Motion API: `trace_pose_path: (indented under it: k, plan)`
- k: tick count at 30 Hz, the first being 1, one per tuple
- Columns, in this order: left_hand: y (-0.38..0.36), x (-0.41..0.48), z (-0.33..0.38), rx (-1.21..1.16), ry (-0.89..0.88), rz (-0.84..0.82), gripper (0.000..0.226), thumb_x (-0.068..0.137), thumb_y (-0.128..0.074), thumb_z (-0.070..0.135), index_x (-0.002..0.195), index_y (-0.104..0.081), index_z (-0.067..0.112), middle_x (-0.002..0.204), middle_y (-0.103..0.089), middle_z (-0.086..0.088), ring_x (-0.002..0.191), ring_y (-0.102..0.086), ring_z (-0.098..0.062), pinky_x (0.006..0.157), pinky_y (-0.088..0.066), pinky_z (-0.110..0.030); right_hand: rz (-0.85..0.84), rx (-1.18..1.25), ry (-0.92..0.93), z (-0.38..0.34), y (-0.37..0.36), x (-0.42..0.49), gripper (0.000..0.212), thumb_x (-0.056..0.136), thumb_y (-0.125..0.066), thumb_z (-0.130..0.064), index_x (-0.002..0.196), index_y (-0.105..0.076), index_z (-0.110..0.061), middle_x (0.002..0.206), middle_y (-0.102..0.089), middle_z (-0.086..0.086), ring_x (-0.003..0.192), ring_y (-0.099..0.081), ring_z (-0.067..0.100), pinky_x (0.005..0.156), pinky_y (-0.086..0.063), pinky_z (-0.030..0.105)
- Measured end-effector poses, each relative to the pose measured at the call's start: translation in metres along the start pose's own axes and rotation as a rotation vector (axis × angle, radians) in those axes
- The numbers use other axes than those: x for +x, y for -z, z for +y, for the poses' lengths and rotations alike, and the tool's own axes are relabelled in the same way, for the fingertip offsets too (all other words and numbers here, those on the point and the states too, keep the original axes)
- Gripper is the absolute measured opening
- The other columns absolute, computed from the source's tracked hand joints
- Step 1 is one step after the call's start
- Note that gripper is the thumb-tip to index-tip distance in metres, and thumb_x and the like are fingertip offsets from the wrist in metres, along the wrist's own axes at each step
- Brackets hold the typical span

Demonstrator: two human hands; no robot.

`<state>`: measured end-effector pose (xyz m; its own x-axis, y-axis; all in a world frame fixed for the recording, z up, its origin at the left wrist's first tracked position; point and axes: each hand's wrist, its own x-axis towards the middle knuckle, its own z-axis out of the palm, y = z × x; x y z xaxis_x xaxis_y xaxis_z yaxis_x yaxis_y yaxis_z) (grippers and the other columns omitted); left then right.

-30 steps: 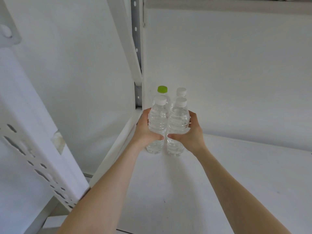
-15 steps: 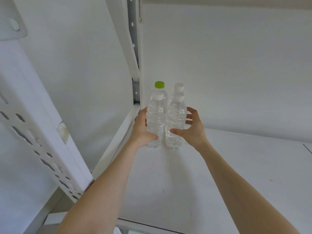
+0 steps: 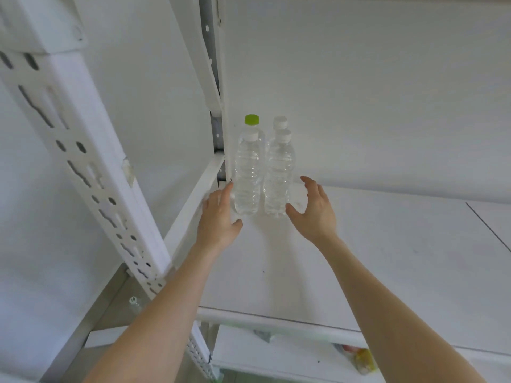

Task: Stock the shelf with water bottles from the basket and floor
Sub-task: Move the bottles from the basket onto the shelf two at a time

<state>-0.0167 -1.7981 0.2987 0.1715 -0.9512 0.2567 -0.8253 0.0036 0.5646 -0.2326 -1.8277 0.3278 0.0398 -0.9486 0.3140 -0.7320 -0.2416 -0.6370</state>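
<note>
– Head view: what surface, what room?
– A white shelf board (image 3: 387,244) against a plain white wall (image 3: 359,92). A perforated upright (image 3: 83,161) slants across the left.
– And the bottles?
– Four stand upright in the board's back left corner, two by two: the front left bottle (image 3: 247,175), the front right bottle (image 3: 278,175), and behind them the green-capped bottle (image 3: 251,120) and the white-capped rear bottle (image 3: 280,122).
– Hands?
– The left hand (image 3: 218,217) is just beside the front left bottle, fingers straight. The right hand (image 3: 315,211) hovers near the front right bottle, fingers spread wide. Neither holds anything. Something yellow (image 3: 363,359) lies on the lower shelf (image 3: 276,355).
</note>
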Motion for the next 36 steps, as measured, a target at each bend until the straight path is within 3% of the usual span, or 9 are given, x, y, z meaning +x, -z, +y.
trace_pose_path:
  k: [3, 6, 11, 23, 27, 30, 36]
  plan:
    - [0.0, -0.032, 0.003, 0.205, -0.061, -0.041, 0.083, 0.085, -0.066, 0.027, 0.153, -0.018, 0.023, 0.153, -0.028, -0.018, 0.141, -0.025, -0.036, 0.115, -0.026, -0.044, 0.029, -0.233, 0.05, 0.0, 0.004, -0.025, 0.069, 0.086, -0.063, -0.035, 0.146, -0.035, -0.015, 0.141, -0.048, 0.006, 0.119, -0.049, 0.032, 0.094, -0.041, 0.045]
    - [-0.001, -0.065, 0.01, 0.375, -0.114, -0.073, 0.077, 0.091, -0.057, 0.035, 0.153, -0.013, 0.024, 0.158, -0.018, -0.017, 0.147, -0.014, -0.034, 0.118, -0.018, -0.049, 0.059, -0.359, 0.098, 0.003, 0.009, -0.055, 0.067, 0.085, -0.062, -0.036, 0.144, -0.039, -0.013, 0.141, -0.049, 0.01, 0.12, -0.051, 0.035, 0.1, -0.037, 0.05]
    - [0.0, -0.116, 0.013, 0.427, -0.168, -0.084, 0.073, 0.092, -0.054, 0.039, 0.153, -0.018, 0.023, 0.16, -0.015, -0.016, 0.148, -0.01, -0.033, 0.117, -0.015, -0.053, 0.022, -0.519, 0.113, 0.008, 0.02, -0.113, 0.066, 0.086, -0.061, -0.039, 0.144, -0.039, -0.014, 0.144, -0.047, 0.013, 0.126, -0.048, 0.035, 0.107, -0.03, 0.057]
    - [0.0, -0.251, -0.004, 0.422, -0.331, -0.075, 0.067, 0.087, -0.06, 0.04, 0.146, -0.038, 0.017, 0.155, -0.031, -0.018, 0.145, -0.023, -0.035, 0.113, -0.02, -0.058, -0.052, -0.624, -0.027, 0.01, 0.027, -0.281, 0.068, 0.087, -0.057, -0.041, 0.147, -0.035, -0.016, 0.152, -0.039, 0.014, 0.14, -0.035, 0.033, 0.111, -0.023, 0.061]
    - [-0.005, -0.309, -0.017, 0.435, -0.332, -0.141, 0.07, 0.088, -0.058, 0.043, 0.149, -0.032, 0.02, 0.158, -0.024, -0.014, 0.148, -0.017, -0.031, 0.115, -0.014, -0.057, -0.031, -0.594, -0.045, 0.014, 0.022, -0.342, 0.068, 0.081, -0.065, -0.039, 0.141, -0.043, -0.014, 0.147, -0.045, 0.016, 0.136, -0.041, 0.035, 0.109, -0.027, 0.061]
    - [-0.009, -0.354, -0.025, 0.466, -0.335, -0.211, 0.069, 0.089, -0.056, 0.045, 0.149, -0.032, 0.021, 0.157, -0.026, -0.015, 0.147, -0.018, -0.032, 0.116, -0.017, -0.059, -0.084, -0.609, -0.077, 0.022, 0.018, -0.391, 0.068, 0.082, -0.063, -0.041, 0.141, -0.043, -0.014, 0.149, -0.043, 0.015, 0.138, -0.038, 0.033, 0.111, -0.024, 0.06]
    - [-0.02, -0.443, -0.026, 0.507, -0.259, -0.388, 0.072, 0.093, -0.049, 0.048, 0.152, -0.019, 0.023, 0.161, -0.011, -0.014, 0.149, -0.005, -0.032, 0.116, -0.006, -0.057, -0.284, -0.616, -0.148, 0.042, 0.024, -0.479, 0.071, 0.091, -0.047, -0.046, 0.152, -0.021, -0.02, 0.16, -0.021, 0.01, 0.148, -0.016, 0.027, 0.117, -0.008, 0.055]
